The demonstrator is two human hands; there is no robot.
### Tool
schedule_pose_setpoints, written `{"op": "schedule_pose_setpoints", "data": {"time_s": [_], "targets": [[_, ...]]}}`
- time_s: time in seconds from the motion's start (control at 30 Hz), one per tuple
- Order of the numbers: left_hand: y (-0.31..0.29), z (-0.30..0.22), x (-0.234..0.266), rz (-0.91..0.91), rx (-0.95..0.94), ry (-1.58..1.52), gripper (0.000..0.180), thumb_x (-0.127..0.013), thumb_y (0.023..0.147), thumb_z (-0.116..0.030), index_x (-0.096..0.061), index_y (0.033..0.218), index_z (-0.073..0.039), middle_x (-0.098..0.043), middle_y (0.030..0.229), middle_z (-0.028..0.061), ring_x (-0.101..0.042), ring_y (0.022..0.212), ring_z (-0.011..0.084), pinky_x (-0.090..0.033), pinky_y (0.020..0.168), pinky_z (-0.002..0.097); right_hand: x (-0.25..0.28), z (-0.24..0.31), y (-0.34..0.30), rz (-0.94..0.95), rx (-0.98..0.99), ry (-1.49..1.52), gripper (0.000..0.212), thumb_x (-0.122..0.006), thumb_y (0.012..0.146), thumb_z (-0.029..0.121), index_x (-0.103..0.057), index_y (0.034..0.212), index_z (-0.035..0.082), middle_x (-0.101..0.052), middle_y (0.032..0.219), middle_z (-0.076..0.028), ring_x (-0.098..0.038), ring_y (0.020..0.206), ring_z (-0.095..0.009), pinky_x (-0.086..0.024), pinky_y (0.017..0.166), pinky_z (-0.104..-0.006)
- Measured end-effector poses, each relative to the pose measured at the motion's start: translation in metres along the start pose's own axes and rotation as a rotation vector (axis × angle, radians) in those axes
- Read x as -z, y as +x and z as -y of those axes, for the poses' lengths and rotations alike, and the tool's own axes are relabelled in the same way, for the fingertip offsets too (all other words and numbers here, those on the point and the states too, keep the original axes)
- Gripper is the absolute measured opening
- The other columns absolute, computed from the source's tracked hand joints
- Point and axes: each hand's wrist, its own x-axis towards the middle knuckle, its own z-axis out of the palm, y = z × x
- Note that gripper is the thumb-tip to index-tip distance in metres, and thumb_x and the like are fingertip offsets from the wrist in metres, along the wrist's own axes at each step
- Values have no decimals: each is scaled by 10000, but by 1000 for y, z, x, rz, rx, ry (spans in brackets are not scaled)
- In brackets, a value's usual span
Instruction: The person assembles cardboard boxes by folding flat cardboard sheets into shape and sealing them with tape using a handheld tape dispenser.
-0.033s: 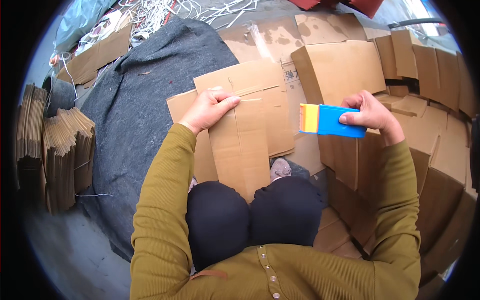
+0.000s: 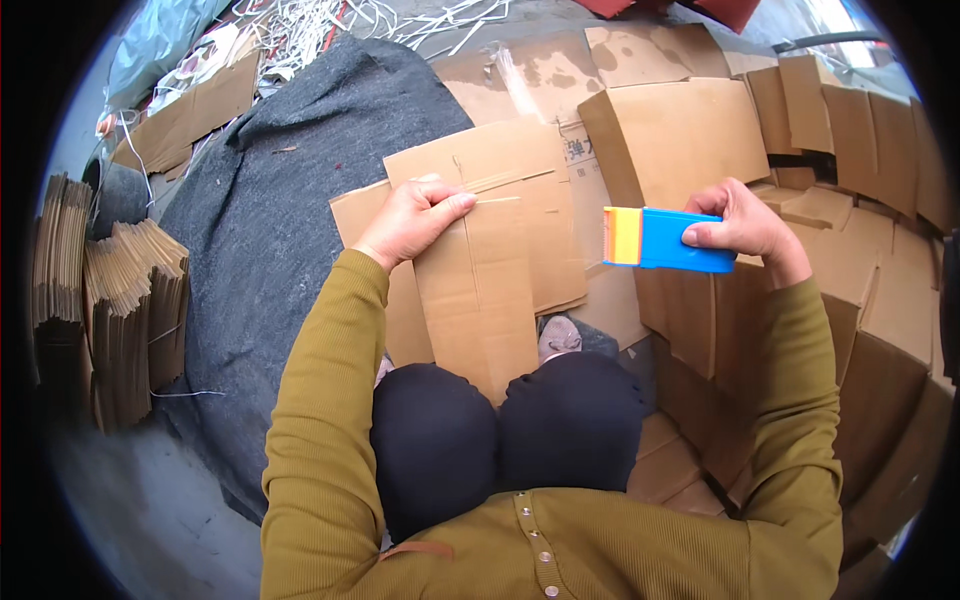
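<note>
My left hand [image 2: 415, 220] grips the upper edge of a folded piece of brown cardboard [image 2: 485, 300], thumb on top, above my knees. Slits and creases run across this cardboard, and its lower end reaches down between my knees. Beneath it lie more flat cardboard sheets [image 2: 550, 250], partly covered. To the right, my right hand [image 2: 745, 235] is closed round the rear end of a blue tape dispenser [image 2: 665, 242]. The dispenser's yellow and orange front, with a toothed edge, points left toward the cardboard and stays apart from it.
Bundles of flattened cardboard [image 2: 140, 300] stand at the far left beside a dark grey blanket [image 2: 250, 250]. Cardboard boxes [image 2: 690, 130] crowd the right side. White strips [image 2: 310, 35] lie tangled at the back, near blue plastic sheeting [image 2: 160, 50].
The tape dispenser in my right hand has shifted very slightly right, away from the cardboard. My left hand keeps its hold.
</note>
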Motion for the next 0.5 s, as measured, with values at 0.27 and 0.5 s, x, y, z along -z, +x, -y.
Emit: {"op": "schedule_pose_setpoints", "data": {"time_s": [0.27, 0.5], "targets": [[3, -1, -4, -8, -46, 61, 245, -682, 925, -255, -750, 914, -20, -588, 778, 31, -561, 790, 137, -467, 747, 289, -22, -9, 49, -105, -18, -338, 483, -763, 691, 447, -683, 748, -26, -599, 608, -114, -586, 585, -176, -469, 563, -348], [0, 3, -4, -41, -131, 123, 200, -655, 941, -188, -751, 968, -14, -636, 857, 26, -573, 814, 119, -465, 766, 264, -110, 47, 87, -204, -25, -555, 423, -659, 705, 425, -740, 800, 21, -702, 808, -214, -698, 797, -354, -553, 770, -432]]}}
